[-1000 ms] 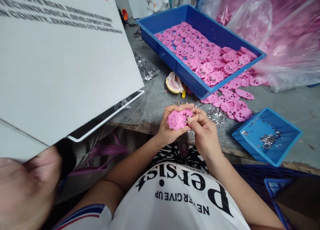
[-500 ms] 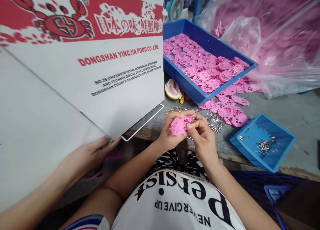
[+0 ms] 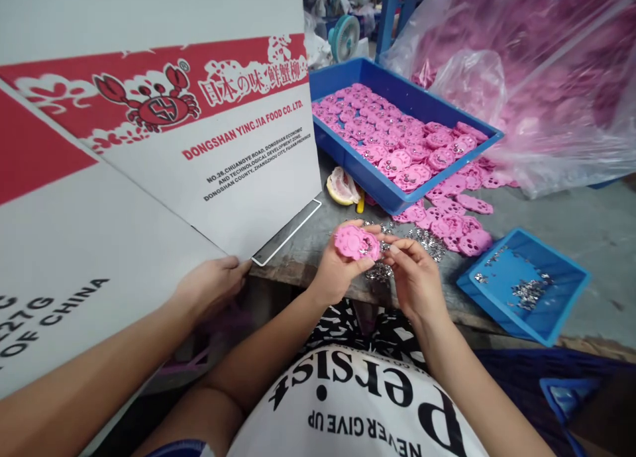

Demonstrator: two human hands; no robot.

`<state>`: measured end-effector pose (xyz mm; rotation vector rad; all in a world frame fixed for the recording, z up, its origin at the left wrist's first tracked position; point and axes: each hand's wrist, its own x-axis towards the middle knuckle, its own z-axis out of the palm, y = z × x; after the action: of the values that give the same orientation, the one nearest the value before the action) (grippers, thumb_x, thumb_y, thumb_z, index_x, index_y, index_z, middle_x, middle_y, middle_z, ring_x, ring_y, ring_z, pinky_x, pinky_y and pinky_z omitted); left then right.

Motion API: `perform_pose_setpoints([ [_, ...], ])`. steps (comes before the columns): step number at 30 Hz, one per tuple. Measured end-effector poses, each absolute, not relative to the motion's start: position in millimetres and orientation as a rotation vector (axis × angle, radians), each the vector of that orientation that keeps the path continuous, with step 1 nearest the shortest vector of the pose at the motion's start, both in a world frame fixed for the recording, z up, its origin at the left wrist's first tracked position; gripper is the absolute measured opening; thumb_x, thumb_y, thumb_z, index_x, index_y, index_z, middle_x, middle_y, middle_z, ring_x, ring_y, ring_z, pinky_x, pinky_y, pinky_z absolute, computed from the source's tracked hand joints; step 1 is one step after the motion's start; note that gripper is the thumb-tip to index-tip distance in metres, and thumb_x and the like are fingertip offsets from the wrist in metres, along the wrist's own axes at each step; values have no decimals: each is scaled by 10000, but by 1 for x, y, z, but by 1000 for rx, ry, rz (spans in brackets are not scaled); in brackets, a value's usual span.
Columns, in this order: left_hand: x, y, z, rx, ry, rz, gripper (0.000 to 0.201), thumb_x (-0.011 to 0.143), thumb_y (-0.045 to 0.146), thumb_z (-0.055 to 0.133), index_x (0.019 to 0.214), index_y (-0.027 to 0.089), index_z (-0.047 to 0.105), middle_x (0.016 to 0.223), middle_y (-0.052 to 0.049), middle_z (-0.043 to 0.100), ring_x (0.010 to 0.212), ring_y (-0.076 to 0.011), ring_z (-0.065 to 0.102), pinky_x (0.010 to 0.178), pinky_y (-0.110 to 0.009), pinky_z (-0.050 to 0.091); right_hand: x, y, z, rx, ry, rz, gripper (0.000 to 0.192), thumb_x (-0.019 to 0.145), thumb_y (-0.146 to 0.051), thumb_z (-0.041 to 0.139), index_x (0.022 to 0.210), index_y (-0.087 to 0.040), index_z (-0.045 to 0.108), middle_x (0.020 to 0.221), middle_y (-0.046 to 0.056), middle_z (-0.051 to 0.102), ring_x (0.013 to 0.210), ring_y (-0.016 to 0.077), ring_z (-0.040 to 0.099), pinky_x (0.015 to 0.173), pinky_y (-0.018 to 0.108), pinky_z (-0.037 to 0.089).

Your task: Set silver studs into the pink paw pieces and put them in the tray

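Observation:
My left hand (image 3: 339, 265) is closed around a pink plastic piece (image 3: 354, 242) with a scalloped edge, held just above the table's front edge. Small silvery bits show at the piece's right end. Close beside that end is my right hand (image 3: 416, 271), its thumb and fingertips pinched together; whatever lies between them is too small to make out. Beneath and behind both hands, loose small metal parts (image 3: 427, 242) are scattered on the table (image 3: 536, 208). More pink pieces (image 3: 460, 222) lie in a loose pile behind my right hand.
A blue tray (image 3: 358, 172) full of pink pieces stands behind. To the right is a small blue bin (image 3: 527, 261) with metal parts. Another person's hand (image 3: 213, 281) touches a large white carton (image 3: 258, 192) at left. A fruit piece (image 3: 342, 187) and a plastic bag (image 3: 546, 79) are also there.
My right fingertips have drawn back from the pink piece to its right. The carton looks farther away and shows more of its side. The other person's hand appears farther right along its bottom edge.

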<state>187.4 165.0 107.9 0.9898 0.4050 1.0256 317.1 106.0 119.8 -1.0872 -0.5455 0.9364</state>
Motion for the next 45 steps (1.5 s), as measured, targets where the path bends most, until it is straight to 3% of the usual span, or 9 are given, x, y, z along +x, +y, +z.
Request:
perform_pose_setpoints([
  [6, 183, 160, 111, 798, 550, 824, 623, 793, 207, 796, 1353, 288, 535, 1302, -105, 716, 1261, -324, 668, 1051, -586, 542, 328, 102, 114, -1147, -526, 824, 250, 693, -369, 848, 781, -212, 675, 1035, 50, 712, 784, 157, 580, 721, 318, 467],
  [14, 129, 188, 129, 735, 636, 928, 221, 885, 432, 699, 1031, 278, 639, 984, -78, 776, 985, -307, 759, 842, -555, 633, 342, 93, 160, -1072, -642, 697, 155, 728, -288, 851, 803, -233, 727, 947, 36, 712, 778, 163, 593, 749, 333, 466],
  [20, 171, 163, 117, 693, 637, 882, 306, 778, 189, 735, 1056, 202, 609, 1187, -123, 774, 1060, -324, 760, 900, -537, 627, 333, 78, 180, -1012, -885, 545, 96, 835, -249, 801, 886, -267, 722, 928, 39, 712, 927, 209, 664, 834, 360, 512],
  [23, 185, 161, 112, 663, 667, 901, 361, 768, 174, 712, 1094, 183, 556, 1135, -127, 785, 1013, -316, 776, 849, -498, 641, 333, 79, 163, -1079, -930, 609, 118, 835, -287, 809, 899, -266, 713, 927, 37, 720, 900, 212, 671, 795, 361, 525],
  [31, 191, 176, 108, 707, 669, 862, 412, 753, 170, 695, 1117, 185, 503, 1065, -128, 800, 893, -291, 793, 635, -320, 601, 406, 103, 117, -1464, -766, 552, 324, 669, -431, 815, 852, -218, 653, 744, -11, 647, 666, 165, 543, 661, 332, 436],
  [33, 192, 179, 98, 714, 704, 887, 396, 755, 184, 677, 1115, 184, 511, 1018, -114, 803, 835, -270, 788, 572, -276, 554, 422, 103, 100, -1576, -773, 531, 315, 698, -444, 754, 883, -215, 643, 766, 5, 645, 666, 180, 544, 680, 359, 447],
  [39, 190, 178, 72, 817, 742, 1066, 272, 788, 253, 623, 1037, 184, 541, 861, -72, 781, 668, -203, 731, 493, -251, 473, 418, 111, 71, -2064, -1438, 166, 143, 821, -184, 668, 961, -195, 699, 1032, 154, 679, 945, 303, 635, 868, 456, 486],
  [45, 192, 178, 55, 889, 760, 1094, 361, 804, 403, 714, 1021, 189, 521, 768, -23, 738, 528, -154, 656, 399, -215, 413, 406, 133, 84, -2578, -1716, 93, 199, 996, -210, 519, 1074, -131, 685, 1091, 181, 712, 1048, 305, 673, 798, 363, 486],
])
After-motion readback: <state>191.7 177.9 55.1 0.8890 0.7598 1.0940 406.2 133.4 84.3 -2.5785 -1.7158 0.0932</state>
